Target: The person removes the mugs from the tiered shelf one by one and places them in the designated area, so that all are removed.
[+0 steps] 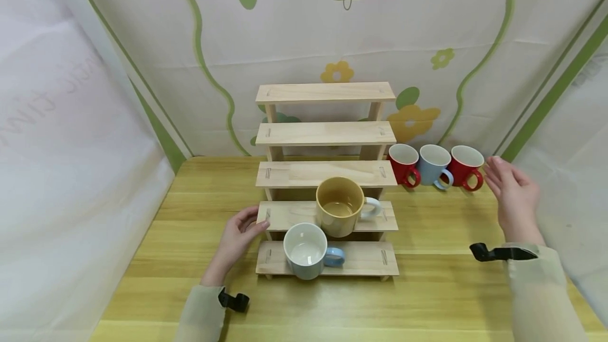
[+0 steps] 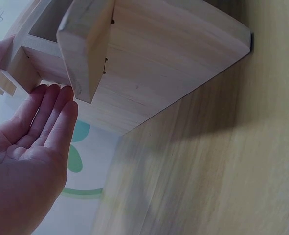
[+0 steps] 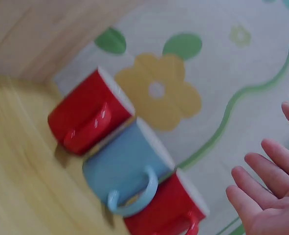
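Note:
At the left end of the tiered wooden rack (image 1: 326, 133), my left hand (image 1: 241, 230) holds the second step from the bottom. The thumb lies on the top of the board, and in the left wrist view the fingers (image 2: 46, 115) reach beneath it. A yellow mug (image 1: 338, 220) with a white handle stands on that step. On the lowest step is a white-lined pale grey mug (image 1: 304, 265) with a blue handle. My right hand (image 1: 518, 199) is held open beside the rightmost red mug (image 1: 463, 170), apart from it and holding nothing.
Right of the rack, a light blue mug (image 1: 433, 168) stands between the rightmost red mug and another red mug (image 1: 402, 165), all handles to the right. The wooden table (image 1: 199, 215) is enclosed by a printed white cloth (image 1: 285, 30) at the back and sides.

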`<state>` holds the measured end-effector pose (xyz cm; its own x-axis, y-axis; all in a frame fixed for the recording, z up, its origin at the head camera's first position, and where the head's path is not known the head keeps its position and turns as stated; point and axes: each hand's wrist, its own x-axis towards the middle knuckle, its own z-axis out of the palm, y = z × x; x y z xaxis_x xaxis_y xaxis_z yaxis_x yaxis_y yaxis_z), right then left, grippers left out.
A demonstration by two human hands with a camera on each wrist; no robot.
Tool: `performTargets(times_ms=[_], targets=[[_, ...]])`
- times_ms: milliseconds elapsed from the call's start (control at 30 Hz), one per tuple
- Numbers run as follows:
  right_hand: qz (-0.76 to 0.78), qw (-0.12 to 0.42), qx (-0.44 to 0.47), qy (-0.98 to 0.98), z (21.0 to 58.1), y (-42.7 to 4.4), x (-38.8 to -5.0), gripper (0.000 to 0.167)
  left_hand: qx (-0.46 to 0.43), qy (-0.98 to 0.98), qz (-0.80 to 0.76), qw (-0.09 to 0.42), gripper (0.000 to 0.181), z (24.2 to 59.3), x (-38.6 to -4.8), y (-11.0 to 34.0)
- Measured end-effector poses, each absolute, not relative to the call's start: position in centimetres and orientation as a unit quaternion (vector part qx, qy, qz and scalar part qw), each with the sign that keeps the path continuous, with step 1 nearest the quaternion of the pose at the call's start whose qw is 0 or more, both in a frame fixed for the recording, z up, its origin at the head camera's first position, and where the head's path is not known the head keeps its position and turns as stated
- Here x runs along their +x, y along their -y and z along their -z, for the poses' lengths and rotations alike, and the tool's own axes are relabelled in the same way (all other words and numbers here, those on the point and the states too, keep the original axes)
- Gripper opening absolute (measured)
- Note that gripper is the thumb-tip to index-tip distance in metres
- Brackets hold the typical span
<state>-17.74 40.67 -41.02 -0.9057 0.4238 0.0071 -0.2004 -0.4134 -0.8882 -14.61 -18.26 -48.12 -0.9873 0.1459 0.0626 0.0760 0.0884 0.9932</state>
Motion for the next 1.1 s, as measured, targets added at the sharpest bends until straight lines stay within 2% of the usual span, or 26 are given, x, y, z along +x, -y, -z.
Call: performTargets(times_ms=[333,700,1100], targets=[[-0.811,0.181,-0.009,0.556,37.8,-36.1,-16.6,0.036,0.071,-0.732,-0.677,0.034,0.05,48.0,-14.6,18.2],[-0.77,0.168,0.084,0.61,36.5,-32.4,-15.9,0.034,0.07,-0.732,-0.676,0.036,0.05,47.9,-14.6,18.3],[-0.648,0.116,0.089,0.748,35.5,-29.4,-14.2,0.035,0.072,-0.732,-0.676,0.04,0.051,48.0,-14.7,18.4]])
